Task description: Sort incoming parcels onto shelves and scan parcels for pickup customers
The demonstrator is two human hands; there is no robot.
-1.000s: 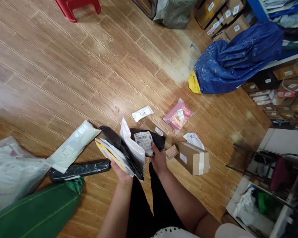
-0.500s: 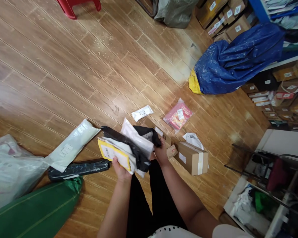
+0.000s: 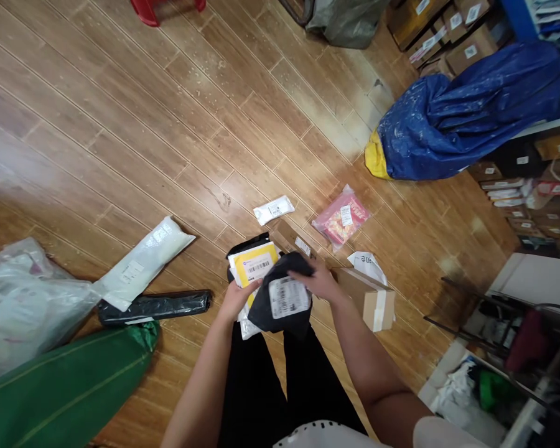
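Observation:
My left hand [image 3: 237,297] is closed round a stack of mailing parcels, with a yellow-edged envelope [image 3: 257,261] bearing a barcode label on top. Black and white wrappers stick out beneath that envelope. In my right hand [image 3: 318,280] is a black mailer bag [image 3: 280,311], its white label facing up. The bag overlaps the right side of the stack. On the floor just beyond lie a long brown carton [image 3: 292,238], a small white packet [image 3: 274,210] and a pink bagged parcel [image 3: 340,219].
A taped cardboard box [image 3: 366,295] sits to the right. Left lie a white padded parcel [image 3: 144,264], a black parcel [image 3: 168,306], a clear plastic bag [image 3: 32,305] and a green sack [image 3: 70,386]. A blue sack [image 3: 457,118] hangs by parcel shelves at upper right.
My right hand has brought the black mailer bag in over the stack, label up. The stack in my left hand has turned and is now gathered more tightly.

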